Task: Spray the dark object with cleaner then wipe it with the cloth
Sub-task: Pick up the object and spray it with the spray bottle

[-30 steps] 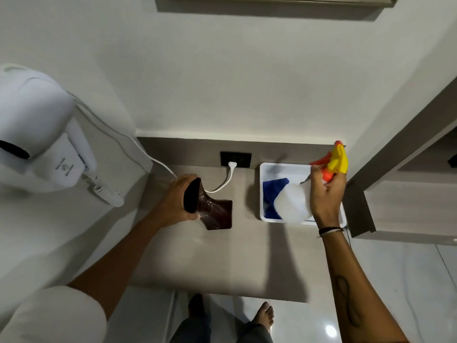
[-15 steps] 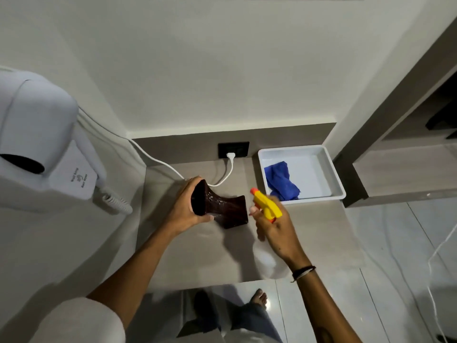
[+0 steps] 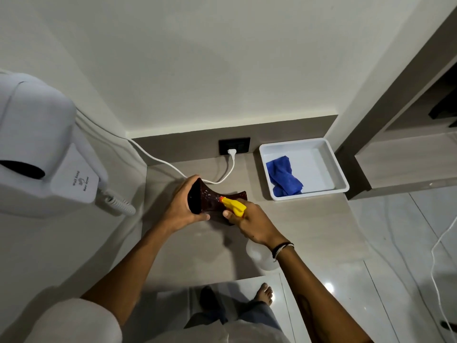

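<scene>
My left hand (image 3: 181,207) grips a dark brown, hourglass-shaped glossy object (image 3: 210,203), tilted on its side just above the beige counter (image 3: 309,226). Droplets glisten on its waist. My right hand (image 3: 251,222) holds a spray bottle by its yellow trigger head (image 3: 233,206), the orange nozzle almost touching the dark object. The bottle's clear body (image 3: 259,254) hangs below my wrist. A blue cloth (image 3: 284,177) lies crumpled in a white tray (image 3: 340,179) at the back right of the counter.
A white wall-mounted hair dryer (image 3: 37,149) juts out at the left, its coiled cord below. A white cable (image 3: 158,160) runs across the counter to a black socket (image 3: 234,146). A dark shelf unit (image 3: 405,154) stands to the right. My feet are on the tiled floor.
My right hand brought the spray bottle from the tray over to the dark object and closer to it. The left hand kept holding the object, which is wet now.
</scene>
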### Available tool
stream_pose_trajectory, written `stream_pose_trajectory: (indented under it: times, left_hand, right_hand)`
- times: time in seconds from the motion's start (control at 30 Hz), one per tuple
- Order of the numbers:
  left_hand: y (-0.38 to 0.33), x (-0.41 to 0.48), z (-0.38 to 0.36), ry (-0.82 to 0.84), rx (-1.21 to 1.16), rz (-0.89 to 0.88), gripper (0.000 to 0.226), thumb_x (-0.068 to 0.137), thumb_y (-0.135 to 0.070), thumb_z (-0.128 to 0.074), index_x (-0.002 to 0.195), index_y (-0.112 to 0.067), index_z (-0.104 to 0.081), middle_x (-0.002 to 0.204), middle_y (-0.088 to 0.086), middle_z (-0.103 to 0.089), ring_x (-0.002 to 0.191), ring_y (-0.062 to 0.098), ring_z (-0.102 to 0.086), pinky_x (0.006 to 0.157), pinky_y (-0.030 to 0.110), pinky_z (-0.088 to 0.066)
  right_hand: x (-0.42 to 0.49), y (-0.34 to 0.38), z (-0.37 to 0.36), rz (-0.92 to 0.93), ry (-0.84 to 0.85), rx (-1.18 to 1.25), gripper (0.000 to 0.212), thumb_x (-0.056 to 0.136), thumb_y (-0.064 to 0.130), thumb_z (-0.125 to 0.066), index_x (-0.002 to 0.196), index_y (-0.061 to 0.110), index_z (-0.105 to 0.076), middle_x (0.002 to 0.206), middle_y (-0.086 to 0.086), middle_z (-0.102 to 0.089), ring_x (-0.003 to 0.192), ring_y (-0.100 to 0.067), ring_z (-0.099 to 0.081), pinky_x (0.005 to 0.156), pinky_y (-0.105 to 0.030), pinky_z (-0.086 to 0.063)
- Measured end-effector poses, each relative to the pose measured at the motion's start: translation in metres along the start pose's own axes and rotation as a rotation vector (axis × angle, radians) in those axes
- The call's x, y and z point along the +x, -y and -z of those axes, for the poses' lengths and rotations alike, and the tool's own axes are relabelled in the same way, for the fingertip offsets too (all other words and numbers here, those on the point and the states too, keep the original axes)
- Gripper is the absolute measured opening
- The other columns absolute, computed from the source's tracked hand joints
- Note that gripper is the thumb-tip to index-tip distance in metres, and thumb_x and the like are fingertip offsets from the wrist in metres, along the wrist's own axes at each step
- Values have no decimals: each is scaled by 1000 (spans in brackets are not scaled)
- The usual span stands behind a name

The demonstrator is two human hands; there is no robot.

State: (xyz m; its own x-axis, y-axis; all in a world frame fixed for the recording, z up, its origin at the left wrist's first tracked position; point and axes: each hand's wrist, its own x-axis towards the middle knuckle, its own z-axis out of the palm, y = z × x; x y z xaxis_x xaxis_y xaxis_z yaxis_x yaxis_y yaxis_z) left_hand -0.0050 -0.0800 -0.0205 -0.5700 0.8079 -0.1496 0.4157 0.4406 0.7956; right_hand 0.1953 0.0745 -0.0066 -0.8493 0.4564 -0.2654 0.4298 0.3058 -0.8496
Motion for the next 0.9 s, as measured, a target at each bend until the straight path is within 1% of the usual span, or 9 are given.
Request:
stream_pose_trajectory:
  times: [0.2, 0.3, 0.5, 0.53, 0.6, 0.67, 0.73, 0.8, 0.9]
  left_hand:
    - [6, 2, 10, 30, 50, -4, 115, 63, -13, -100, 161, -20, -41, 162, 4, -48, 152, 22, -43, 126, 43, -39]
    - [9, 3, 11, 12, 76, -18, 113, 61, -12, -101, 159, -19, -44, 156, 0, -51, 146, 19, -46, 123, 42, -42]
    - [9, 4, 7, -73, -41, 134, 100, 58, -31, -105, 144, -28, -54, 129, -13, -64, 116, -1, -62, 93, 8, -46]
    - [7, 5, 7, -99, -82, 195, 92, 56, -41, -103, 135, -31, -57, 121, -15, -68, 109, -3, -67, 88, 9, -51]
    - [2, 10, 9, -156, -154, 335, 79, 54, -58, -96, 120, -28, -63, 112, -8, -73, 100, 9, -73, 84, 29, -62]
    - [1, 14, 10, -180, -200, 457, 74, 61, -64, -90, 118, -24, -66, 112, 2, -76, 96, 21, -74, 80, 40, -64]
    - [3, 15, 11, -170, -247, 510, 70, 69, -65, -87, 123, -25, -68, 118, 5, -76, 102, 23, -74, 80, 37, -60]
    - [2, 14, 11, -127, -290, 484, 70, 70, -64, -87, 129, -32, -69, 126, 1, -75, 115, 24, -72, 92, 36, -59]
    - [-1, 8, 11, -62, -231, 382, 83, 61, -58, -96, 136, -44, -64, 135, -5, -70, 125, 20, -68, 95, 26, -58]
  right_hand:
    - [1, -12, 5, -99, -19, -145, 42, 102, 53, -65, 126, 19, -69, 115, -10, -79, 104, -34, -73, 92, -48, -60]
    - [-1, -22, 11, -173, -46, -200, 41, 103, 55, -62, 116, 16, -67, 112, -14, -78, 103, -38, -71, 89, -47, -57]
    - [-6, -26, 21, -207, -97, -122, 42, 102, 54, -64, 106, 13, -64, 96, -14, -76, 89, -40, -71, 84, -51, -59]
    - [-7, -26, 23, -209, -109, -95, 41, 102, 54, -65, 106, 13, -63, 93, -14, -75, 88, -43, -72, 83, -52, -60]
    - [-7, -26, 26, -206, -122, -37, 40, 102, 52, -66, 108, 13, -64, 92, -15, -75, 86, -45, -71, 82, -55, -63]
    - [-7, -24, 29, -183, -113, -5, 38, 102, 50, -67, 111, 13, -65, 94, -16, -76, 79, -40, -69, 81, -57, -63]
    - [-6, -22, 30, -154, -83, -3, 37, 102, 49, -67, 113, 13, -66, 96, -14, -77, 73, -29, -66, 80, -57, -63]
    - [-7, -21, 29, -120, -38, -2, 32, 103, 47, -67, 109, 16, -66, 92, -8, -75, 70, -21, -63, 78, -53, -62]
    - [-8, -16, 24, -52, 46, 21, 17, 103, 46, -69, 105, 29, -67, 80, 10, -67, 65, -7, -60, 72, -42, -55]
